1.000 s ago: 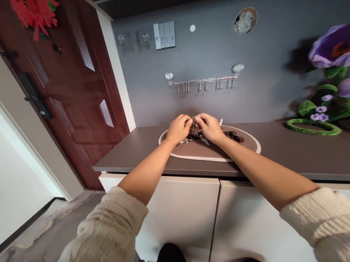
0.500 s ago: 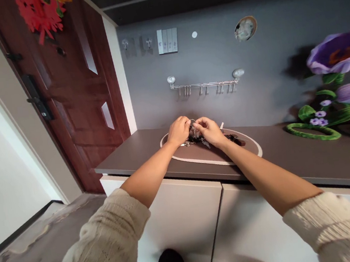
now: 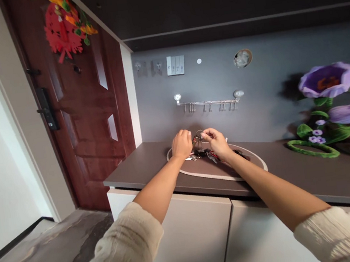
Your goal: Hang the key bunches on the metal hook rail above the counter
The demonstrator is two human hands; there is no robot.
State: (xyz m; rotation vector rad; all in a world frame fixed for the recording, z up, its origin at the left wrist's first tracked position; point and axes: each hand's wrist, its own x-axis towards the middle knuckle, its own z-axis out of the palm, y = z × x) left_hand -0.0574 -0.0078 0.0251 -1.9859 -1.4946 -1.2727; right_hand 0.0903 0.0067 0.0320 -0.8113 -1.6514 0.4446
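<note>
Above an oval mat (image 3: 196,174) on the counter, my right hand (image 3: 217,141) pinches a thin metal key ring (image 3: 199,132). My left hand (image 3: 182,143) is closed close to it on the left, with a small dark and red piece of the bunch of keys (image 3: 198,139) at its fingertips; its exact grip is hidden behind the fingers. Loose keys (image 3: 211,158) and dark small items (image 3: 201,153) lie on the mat below my hands. A brown and black item (image 3: 242,155) lies right of my right wrist, partly covered by it.
A clear rail with several hooks (image 3: 208,102) is fixed to the grey wall behind my hands. Purple artificial flowers (image 3: 329,80) stand on the counter (image 3: 283,172) at the right. A dark red door (image 3: 100,149) is at the left, and a dark cabinet (image 3: 209,2) overhangs.
My view has tilted up, so everything sits lower in the picture. My hands have drawn slightly apart; the ring and the piece between them show more clearly.
</note>
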